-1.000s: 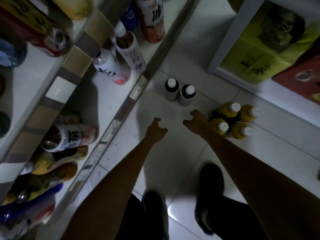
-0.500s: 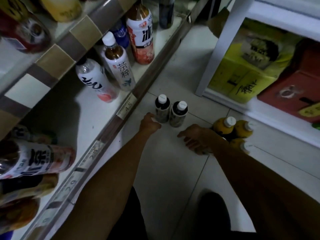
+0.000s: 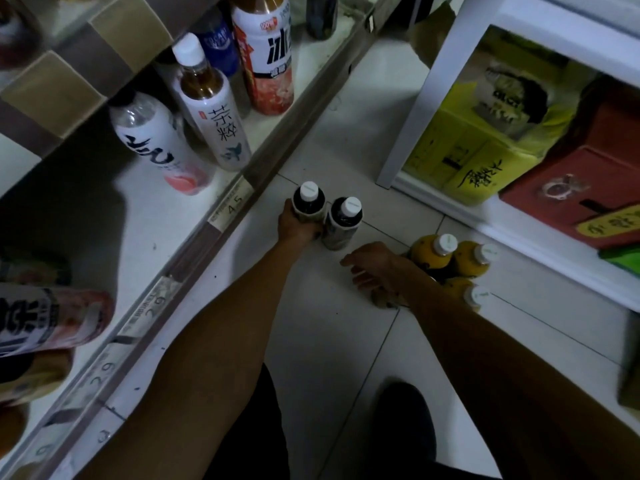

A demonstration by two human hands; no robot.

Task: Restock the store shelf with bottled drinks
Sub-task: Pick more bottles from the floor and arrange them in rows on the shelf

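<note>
Head camera looks down at a white tiled floor (image 3: 329, 341) beside a low store shelf (image 3: 221, 216). The person's left hand (image 3: 298, 228) wraps its fingers round a dark white-capped bottle (image 3: 308, 202) standing on the floor, touching a second dark bottle (image 3: 343, 220). The right hand (image 3: 375, 268) reaches down against a cluster of yellow juice bottles (image 3: 433, 254); I cannot tell whether its fingers grip one. Tea bottles (image 3: 221, 126) stand on the shelf.
</note>
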